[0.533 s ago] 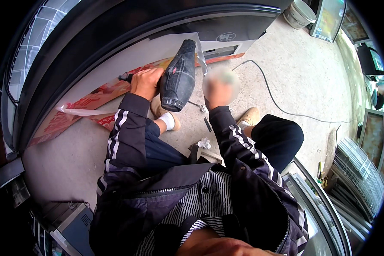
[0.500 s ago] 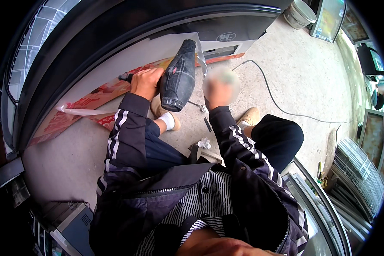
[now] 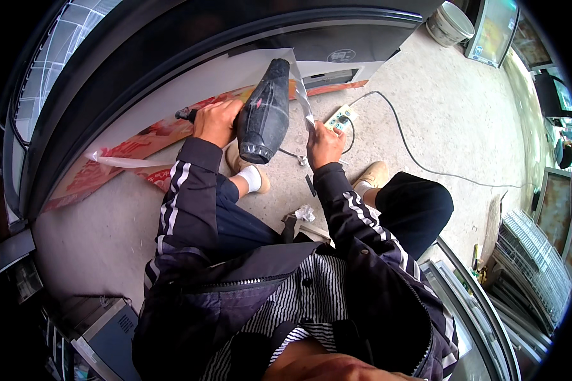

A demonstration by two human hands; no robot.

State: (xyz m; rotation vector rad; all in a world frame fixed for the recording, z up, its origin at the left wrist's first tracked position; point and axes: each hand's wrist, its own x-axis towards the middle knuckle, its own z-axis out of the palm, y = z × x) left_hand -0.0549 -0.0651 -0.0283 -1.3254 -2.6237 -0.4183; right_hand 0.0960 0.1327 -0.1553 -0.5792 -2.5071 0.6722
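Note:
A worn black hair dryer [image 3: 264,117] is in my left hand [image 3: 216,122], the fingers wrapped round its handle. Its narrow end points at the lower panel [image 3: 194,86] of a big dark appliance [image 3: 248,38]. To the right, my right hand [image 3: 325,145] is closed in a pinch on the edge of a whitish, see-through film [image 3: 300,89]. That film runs up from my fingers to the panel, partly hidden behind the dryer. Red printed sheeting [image 3: 136,143] covers the panel's lower part, with a loose pale strip [image 3: 124,162] hanging at its left.
A power strip [image 3: 340,119] with a plug in it lies on the floor just beyond my right hand, its dark cable [image 3: 403,140] trailing right. Crumpled white scraps [image 3: 305,213] lie between my feet. Wire racks [image 3: 535,254] lean at the right, and a white bucket [image 3: 450,24] stands far right.
My right hand, blurred before, now shows clearly, pinching the film. The hair dryer and my left hand have barely shifted.

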